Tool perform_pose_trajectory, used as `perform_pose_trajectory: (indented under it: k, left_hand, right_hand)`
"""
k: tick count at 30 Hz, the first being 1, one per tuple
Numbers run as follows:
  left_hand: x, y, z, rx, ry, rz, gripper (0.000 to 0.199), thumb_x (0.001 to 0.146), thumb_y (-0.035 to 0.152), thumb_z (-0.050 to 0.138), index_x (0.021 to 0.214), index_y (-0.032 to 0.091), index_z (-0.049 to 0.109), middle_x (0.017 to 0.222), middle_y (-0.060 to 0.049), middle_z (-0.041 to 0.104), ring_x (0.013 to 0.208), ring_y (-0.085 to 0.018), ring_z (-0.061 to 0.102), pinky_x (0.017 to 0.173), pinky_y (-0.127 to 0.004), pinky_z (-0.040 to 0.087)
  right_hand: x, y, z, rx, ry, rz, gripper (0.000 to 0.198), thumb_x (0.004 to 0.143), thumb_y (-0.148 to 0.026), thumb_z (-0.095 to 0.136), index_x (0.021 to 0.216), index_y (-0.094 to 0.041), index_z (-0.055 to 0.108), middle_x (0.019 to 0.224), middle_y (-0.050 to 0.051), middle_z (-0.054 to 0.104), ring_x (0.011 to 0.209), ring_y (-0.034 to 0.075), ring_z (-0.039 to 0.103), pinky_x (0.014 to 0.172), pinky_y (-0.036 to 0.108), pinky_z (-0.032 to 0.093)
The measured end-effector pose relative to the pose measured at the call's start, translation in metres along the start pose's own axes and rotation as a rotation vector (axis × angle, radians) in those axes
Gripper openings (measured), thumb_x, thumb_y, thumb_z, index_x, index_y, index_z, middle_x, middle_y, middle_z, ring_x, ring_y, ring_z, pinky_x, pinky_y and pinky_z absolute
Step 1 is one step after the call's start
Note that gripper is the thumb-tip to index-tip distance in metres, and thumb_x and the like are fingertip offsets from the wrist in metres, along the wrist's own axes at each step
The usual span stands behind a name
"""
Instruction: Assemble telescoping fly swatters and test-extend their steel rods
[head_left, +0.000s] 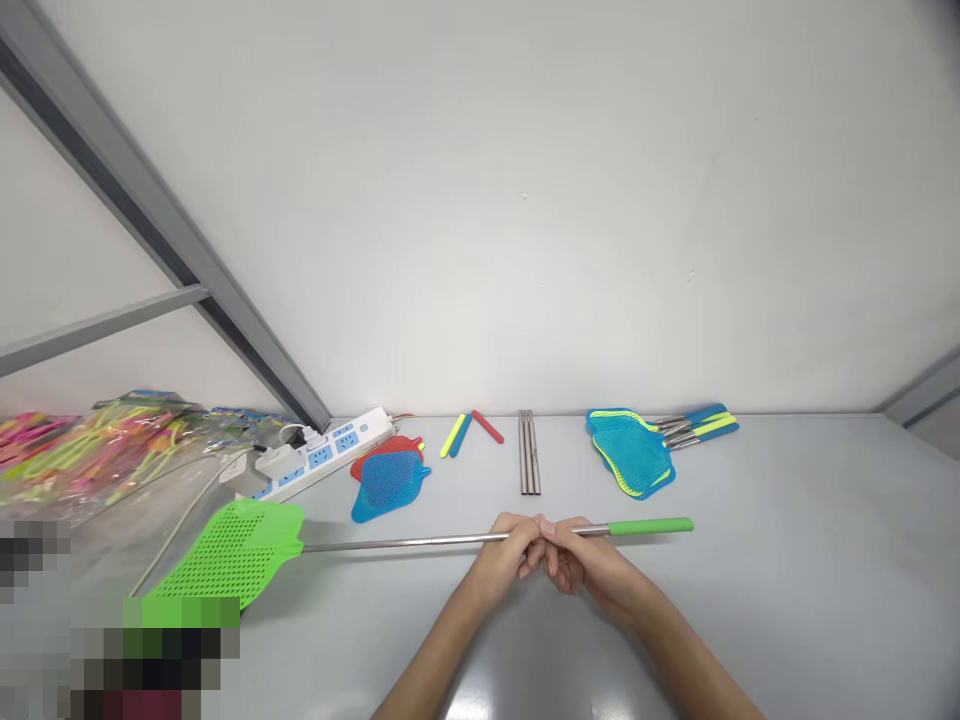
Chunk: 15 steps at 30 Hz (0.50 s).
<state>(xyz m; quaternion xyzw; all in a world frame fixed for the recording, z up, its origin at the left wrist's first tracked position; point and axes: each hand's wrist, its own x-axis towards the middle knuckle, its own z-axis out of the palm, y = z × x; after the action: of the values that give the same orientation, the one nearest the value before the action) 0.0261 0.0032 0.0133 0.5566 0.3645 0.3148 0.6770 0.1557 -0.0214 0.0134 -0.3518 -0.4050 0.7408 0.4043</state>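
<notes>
A green fly swatter [234, 552] with a thin telescopic metal rod lies across my view, its perforated head at the left and its green grip [651, 526] at the right. The rod is drawn out long. My left hand [511, 555] is closed round the rod near its middle. Right beside it, my right hand [581, 555] is closed on the thicker part of the rod, close to the green grip. The two hands touch at the thumbs. Part of the rod is hidden by my fingers.
Behind my hands stand several metal rods [529, 455] side by side. Loose coloured grips [461, 436], blue and red swatter heads [390, 485] and a power strip [330, 455] lie leftward. Blue and yellow swatters [631, 452] are stacked rightward. Plastic-bagged goods [127, 450] sit far left.
</notes>
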Motion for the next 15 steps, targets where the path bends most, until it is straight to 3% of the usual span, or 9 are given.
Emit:
perform_pose_trajectory:
  k: [4,8,15]
  left_hand:
    - [0.000,0.004,0.001,-0.049,-0.015,-0.016,0.041,0.077,0.033,0.037,0.039,0.018,0.030,0.033,0.005,0.029,0.036,-0.007,0.029,0.043,-0.023,0.023]
    - [0.000,0.009,0.002,-0.074,-0.005,-0.027,0.042,0.075,0.034,0.041,0.039,0.019,0.024,0.033,0.006,0.021,0.036,-0.007,0.025,0.042,-0.023,0.022]
    - [-0.003,0.018,0.001,-0.077,-0.003,-0.037,0.042,0.074,0.036,0.043,0.040,0.019,0.024,0.034,0.006,0.023,0.036,-0.006,0.024,0.041,-0.024,0.021]
  right_hand:
    - [0.000,0.001,0.002,0.077,0.033,-0.018,0.040,0.077,-0.036,0.043,0.044,-0.014,0.050,0.040,-0.001,0.041,0.039,0.008,0.036,0.041,0.023,0.018]
    - [0.002,0.001,0.004,0.130,0.074,-0.031,0.040,0.076,-0.034,0.042,0.041,-0.017,0.036,0.037,-0.006,0.027,0.038,0.006,0.023,0.043,0.024,0.016]
    - [0.000,-0.007,0.005,0.175,0.113,-0.004,0.037,0.074,-0.029,0.044,0.042,-0.018,0.030,0.040,-0.007,0.019,0.038,0.006,0.015,0.041,0.025,0.012]
